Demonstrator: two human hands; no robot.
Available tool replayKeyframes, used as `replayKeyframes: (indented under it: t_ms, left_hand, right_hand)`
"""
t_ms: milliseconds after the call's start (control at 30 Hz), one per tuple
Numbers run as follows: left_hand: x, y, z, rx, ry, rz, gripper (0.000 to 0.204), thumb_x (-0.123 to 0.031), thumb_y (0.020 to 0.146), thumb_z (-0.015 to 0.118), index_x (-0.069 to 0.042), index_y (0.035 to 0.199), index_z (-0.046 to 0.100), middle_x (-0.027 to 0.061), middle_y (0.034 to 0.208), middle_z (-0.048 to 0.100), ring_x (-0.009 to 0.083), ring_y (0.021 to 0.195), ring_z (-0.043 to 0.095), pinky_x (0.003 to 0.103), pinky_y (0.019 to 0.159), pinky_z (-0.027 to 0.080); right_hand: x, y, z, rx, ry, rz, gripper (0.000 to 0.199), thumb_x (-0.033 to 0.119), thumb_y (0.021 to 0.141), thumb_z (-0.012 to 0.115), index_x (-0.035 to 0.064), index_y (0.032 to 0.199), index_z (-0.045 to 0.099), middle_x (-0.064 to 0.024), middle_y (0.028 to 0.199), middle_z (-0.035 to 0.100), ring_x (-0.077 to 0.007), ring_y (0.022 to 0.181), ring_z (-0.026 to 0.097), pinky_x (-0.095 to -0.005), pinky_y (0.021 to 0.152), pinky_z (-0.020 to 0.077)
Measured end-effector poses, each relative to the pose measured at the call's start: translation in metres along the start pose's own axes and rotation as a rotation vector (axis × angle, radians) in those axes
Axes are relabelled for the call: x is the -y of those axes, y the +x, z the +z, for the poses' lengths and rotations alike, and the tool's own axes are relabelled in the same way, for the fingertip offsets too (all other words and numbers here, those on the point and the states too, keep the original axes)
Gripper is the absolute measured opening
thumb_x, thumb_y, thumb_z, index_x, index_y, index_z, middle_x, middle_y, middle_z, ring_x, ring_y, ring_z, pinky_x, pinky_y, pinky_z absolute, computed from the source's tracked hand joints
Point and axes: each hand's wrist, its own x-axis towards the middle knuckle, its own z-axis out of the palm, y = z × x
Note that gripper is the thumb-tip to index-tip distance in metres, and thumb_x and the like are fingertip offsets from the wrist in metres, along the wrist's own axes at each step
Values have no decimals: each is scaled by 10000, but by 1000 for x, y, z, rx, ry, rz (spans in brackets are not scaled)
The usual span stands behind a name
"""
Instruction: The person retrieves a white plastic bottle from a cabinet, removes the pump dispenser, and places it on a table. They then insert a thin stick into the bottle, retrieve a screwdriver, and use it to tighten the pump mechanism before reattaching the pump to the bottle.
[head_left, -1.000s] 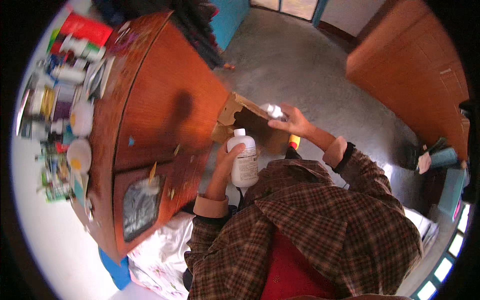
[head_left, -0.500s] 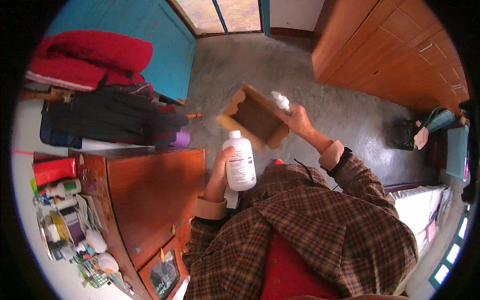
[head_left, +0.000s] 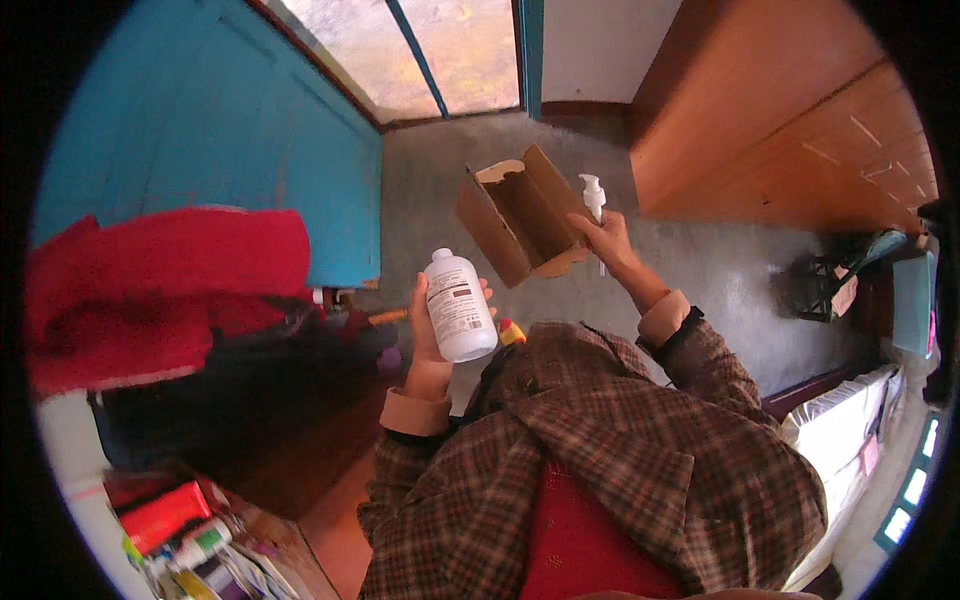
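My left hand (head_left: 429, 325) is wrapped round a white plastic bottle (head_left: 461, 306); its printed label faces up and its neck points away from me. My right hand (head_left: 611, 245) grips a white lotion pump (head_left: 593, 196), nozzle up, with its thin tube showing below the hand. The same hand's fingertips are at the right edge of an open brown cardboard box (head_left: 486, 232) and appear to hold it too. The box tilts in front of me, its opening turned up and its flaps spread.
A wooden cabinet (head_left: 745, 130) stands at the far right, a blue door (head_left: 210, 120) at the far left. Red cloth (head_left: 180, 280) and dark clothing lie at my left. Cluttered small items (head_left: 205, 545) sit at lower left. Grey floor (head_left: 430, 170) stretches ahead.
The box has turned and shifted slightly away from me. The pump now stands more upright, its tube visible. The bottle has tilted and moved a little left. My view has swung.
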Motion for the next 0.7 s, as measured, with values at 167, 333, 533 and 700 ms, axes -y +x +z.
replayKeyframes:
  t_ms: [167, 333, 533, 700]
  left_hand:
    - [-71, 102, 21, -40, 43, -6, 776, -655, 927, 478, 12, 1323, 492, 253, 1166, 627, 378, 1045, 659, 553, 869, 581]
    - [-114, 195, 67, 13, -26, -25, 797, -626, 921, 516, 43, 1350, 463, 273, 1216, 596, 432, 1086, 632, 569, 936, 542]
    - [-184, 289, 124, 96, 13, 21, 749, -558, 923, 538, 9, 1399, 417, 261, 1240, 588, 388, 1098, 639, 551, 877, 570]
    - [-225, 320, 131, 49, 66, 177, 800, -561, 888, 571, -1, 1428, 387, 241, 1261, 583, 353, 1064, 660, 527, 836, 588]
  right_hand:
    - [26, 102, 13, -57, 91, 11, 282, 268, 879, 746, 8, 789, 684, 2, 680, 621, -84, 586, 552, -276, 508, 403]
    - [59, 206, -6, -57, -15, -61, 315, 295, 873, 753, -10, 823, 693, 4, 681, 613, -82, 608, 547, -280, 532, 414]
    - [112, 369, -11, 65, -370, -447, 343, 314, 872, 733, -22, 922, 683, -93, 657, 584, -133, 634, 564, -361, 581, 450]
    - [146, 472, 42, 286, -644, -497, 333, 330, 859, 697, 31, 1008, 701, -209, 902, 684, -364, 793, 644, -409, 716, 507]
